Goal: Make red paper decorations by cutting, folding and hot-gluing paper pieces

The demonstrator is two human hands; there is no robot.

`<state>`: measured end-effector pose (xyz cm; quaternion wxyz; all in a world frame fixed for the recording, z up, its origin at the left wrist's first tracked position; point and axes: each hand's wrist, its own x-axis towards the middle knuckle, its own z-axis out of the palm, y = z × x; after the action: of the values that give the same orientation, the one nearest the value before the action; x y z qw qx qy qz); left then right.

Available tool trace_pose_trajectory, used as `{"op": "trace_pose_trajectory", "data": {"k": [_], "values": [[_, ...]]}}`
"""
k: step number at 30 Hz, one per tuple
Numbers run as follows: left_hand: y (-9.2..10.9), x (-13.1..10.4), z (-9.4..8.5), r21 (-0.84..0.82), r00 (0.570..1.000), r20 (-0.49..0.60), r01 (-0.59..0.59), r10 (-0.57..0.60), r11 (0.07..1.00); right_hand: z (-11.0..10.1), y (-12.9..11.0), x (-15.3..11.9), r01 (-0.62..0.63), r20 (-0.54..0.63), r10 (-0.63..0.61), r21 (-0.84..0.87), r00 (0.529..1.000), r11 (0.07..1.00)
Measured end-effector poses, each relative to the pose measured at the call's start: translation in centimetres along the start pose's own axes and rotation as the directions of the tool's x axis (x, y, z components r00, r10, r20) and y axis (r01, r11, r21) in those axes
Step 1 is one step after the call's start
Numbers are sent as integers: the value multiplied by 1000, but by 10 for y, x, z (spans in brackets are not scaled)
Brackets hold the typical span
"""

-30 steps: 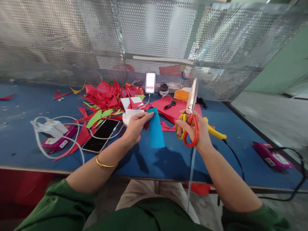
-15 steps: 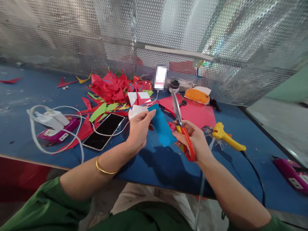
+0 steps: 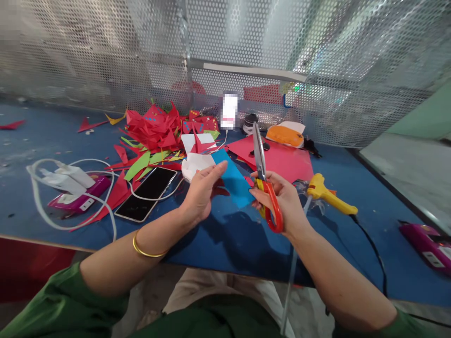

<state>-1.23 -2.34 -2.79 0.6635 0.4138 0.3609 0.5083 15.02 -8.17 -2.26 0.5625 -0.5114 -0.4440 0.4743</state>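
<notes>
A strip of blue paper (image 3: 233,180) slants between my hands above the table. My left hand (image 3: 204,190) is at its upper left edge, thumb on the near face and fingers partly hidden below. My right hand (image 3: 278,197) grips scissors (image 3: 274,211) with red-orange and yellow handles, their blades (image 3: 259,150) pointing up and away from the paper. The fingertips of that hand also pinch the paper's lower right corner. Just beyond my left hand lies a crumpled white piece (image 3: 195,164). Red paper sheets (image 3: 285,164) lie behind the scissors.
Red paper scraps (image 3: 155,126) and green ones (image 3: 138,165) pile up at back left. A dark-screened phone (image 3: 146,195), white cable (image 3: 38,206) and purple power strip (image 3: 79,201) lie left. To the right are a yellow glue gun (image 3: 331,196) and another purple power strip (image 3: 424,244). Perforated metal (image 3: 246,42) stands behind.
The view has shifted slightly, so the table items appear a little further left. My left thumb and fingers look somewhat more spread at the blue paper. The scissors stay in my right hand.
</notes>
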Motion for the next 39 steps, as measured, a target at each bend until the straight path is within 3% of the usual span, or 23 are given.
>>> {"op": "trace_pose_trajectory", "data": {"k": [3,5,11,15,22,32,39], "values": [[0,-8,3,164,977,189,71,-102,984,-1,1,0,10,0,-10,-13,1000,1000],[0,-12,4,229,960,241,90,-146,969,0,1,0,16,14,-16,-25,1000,1000],[6,-8,1,129,981,122,132,-148,983,-8,-5,-1,87,21,-84,-212,996,973],[13,-3,-2,46,993,58,105,-107,993,-24,-11,-5,146,123,-107,-377,987,915],[15,1,-5,46,999,-7,47,-46,998,-40,-6,-12,168,203,-42,-660,978,732],[12,2,-6,87,999,-31,-18,21,996,-34,-8,-13,233,184,-143,-780,972,580],[11,1,-6,99,999,-32,-31,34,995,-30,-8,-14,266,212,-161,-766,964,586]]}}
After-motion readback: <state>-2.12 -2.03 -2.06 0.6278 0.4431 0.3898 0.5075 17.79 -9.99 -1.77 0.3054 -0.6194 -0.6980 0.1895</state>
